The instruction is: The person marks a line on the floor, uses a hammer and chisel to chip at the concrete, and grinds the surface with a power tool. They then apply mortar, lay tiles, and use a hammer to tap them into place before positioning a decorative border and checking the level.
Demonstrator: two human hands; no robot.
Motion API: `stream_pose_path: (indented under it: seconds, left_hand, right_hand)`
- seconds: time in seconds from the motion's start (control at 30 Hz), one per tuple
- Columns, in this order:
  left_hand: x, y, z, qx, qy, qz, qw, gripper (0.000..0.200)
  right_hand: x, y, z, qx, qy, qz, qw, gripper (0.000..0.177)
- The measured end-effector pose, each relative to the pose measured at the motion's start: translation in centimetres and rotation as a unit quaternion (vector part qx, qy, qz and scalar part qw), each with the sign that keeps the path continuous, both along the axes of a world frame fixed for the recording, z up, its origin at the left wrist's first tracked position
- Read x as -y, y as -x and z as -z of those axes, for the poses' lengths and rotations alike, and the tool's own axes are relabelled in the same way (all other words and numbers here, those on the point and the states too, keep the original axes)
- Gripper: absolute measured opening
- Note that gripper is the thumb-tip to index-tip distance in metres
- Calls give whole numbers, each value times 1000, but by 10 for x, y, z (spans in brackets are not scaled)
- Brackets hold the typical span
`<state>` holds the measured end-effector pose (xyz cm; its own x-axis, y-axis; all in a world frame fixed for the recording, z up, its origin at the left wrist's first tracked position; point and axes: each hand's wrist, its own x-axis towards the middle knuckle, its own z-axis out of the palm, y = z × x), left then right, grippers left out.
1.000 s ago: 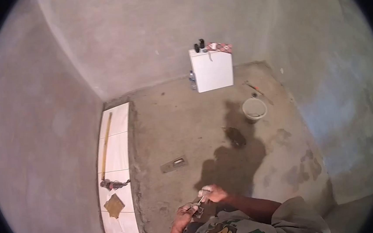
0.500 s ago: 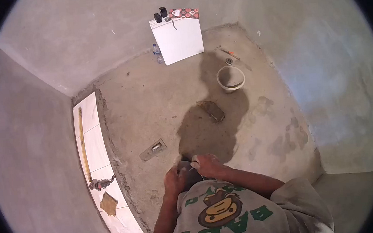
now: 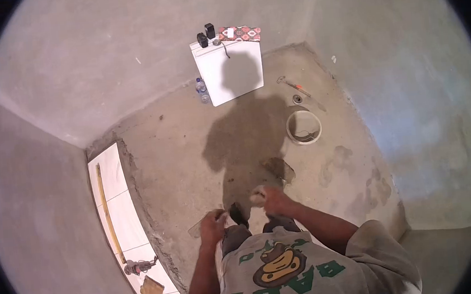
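My left hand (image 3: 214, 227) is in front of my left leg, its fingers curled together in a pinch. What it holds, if anything, is too small to make out. My right hand (image 3: 273, 200) is closed in front of my right leg, slightly blurred, and its contents are hidden too. The two hands are apart, with a dark shoe (image 3: 237, 215) on the floor between them. A flat trowel (image 3: 195, 229) lies just left of my left hand, partly covered by it. Past my right hand lies a dark, flat piece (image 3: 279, 169) in my shadow.
White tiles (image 3: 120, 211) line the left wall, bearing a yellow strip (image 3: 108, 212), a power tool (image 3: 140, 266) and a brown piece (image 3: 152, 289). Ahead are a bucket (image 3: 320, 135), a hammer (image 3: 295, 86), a roll (image 3: 297, 99), bottles (image 3: 201, 89) and a white tile stack (image 3: 230, 75).
My hands, close together before, have moved apart. The view has tilted up and my legs now stand straighter below. My shadow has reached the white stack.
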<state>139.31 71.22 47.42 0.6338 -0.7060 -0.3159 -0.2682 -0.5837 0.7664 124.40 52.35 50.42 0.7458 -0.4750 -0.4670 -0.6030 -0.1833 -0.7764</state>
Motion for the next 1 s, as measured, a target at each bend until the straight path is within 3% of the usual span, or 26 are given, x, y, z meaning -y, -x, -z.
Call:
stream_pose_path:
  seconds: [0.03, 0.1, 0.17, 0.2, 0.23, 0.27, 0.3, 0.33, 0.47, 0.5, 0.53, 0.57, 0.6, 0.67, 0.7, 0.77, 0.87, 1.0]
  left_hand:
    - [4, -20, 1, 37, -3, 2, 999, 24]
    - [12, -59, 1, 79, -10, 21, 997, 23]
    - [22, -87, 6, 15, 17, -89, 996, 23]
    - [30, -101, 4, 22, 20, -89, 996, 23]
    - [40, -111, 6, 38, -13, -97, 995, 23]
    - [50, -121, 9, 54, -48, -105, 992, 22]
    - [61, -126, 11, 55, -51, -113, 991, 22]
    - [70, -130, 14, 53, -26, -112, 992, 22]
    - [127, -136, 35, 45, 15, -140, 989, 23]
    - [141, -134, 32, 18, 9, -140, 990, 23]
    - [160, -132, 34, -13, 10, -145, 989, 24]
    - [173, -134, 51, -16, 16, -134, 991, 25]
    - [191, -137, 46, -18, 21, -131, 991, 25]
    - [225, -142, 25, 43, -8, -110, 993, 26]
    - [240, -150, 24, 25, -14, -119, 992, 28]
    - [267, -168, 26, 35, -2, -120, 992, 28]
    - [307, -202, 25, 28, -6, -116, 993, 29]
    - [361, -243, 51, -11, -8, -112, 994, 28]
  right_hand:
    - [21, 3, 22, 18, 54, 3, 998, 47]
    - [55, 25, 48, -101, 82, 75, 989, 43]
    - [86, 66, 99, -221, 92, 93, 966, 39]
    - [98, 116, 162, -171, 310, -147, 924, 41]
    - [97, 133, 156, -237, 274, -29, 931, 37]
    - [112, 161, 206, -417, 66, 42, 906, 41]
    - [114, 172, 187, -443, 20, 76, 893, 45]
    - [119, 172, 168, -459, -103, 144, 870, 48]
    - [174, 165, 185, -394, -136, 157, 896, 48]
    - [198, 169, 228, -381, -183, 195, 885, 41]
    - [212, 130, 175, -332, -108, 255, 902, 41]
    - [240, 123, 199, -313, -61, 185, 930, 37]
    - [264, 94, 189, -298, -60, 270, 914, 32]
    - [312, 69, 195, -171, 145, 126, 966, 29]
    - [336, 27, 150, -174, 23, 209, 962, 32]
    - [377, -8, 142, -85, -34, 267, 959, 28]
    - [423, -45, 141, -90, -17, 293, 952, 28]
    - [444, -33, 185, -155, 97, 225, 957, 24]
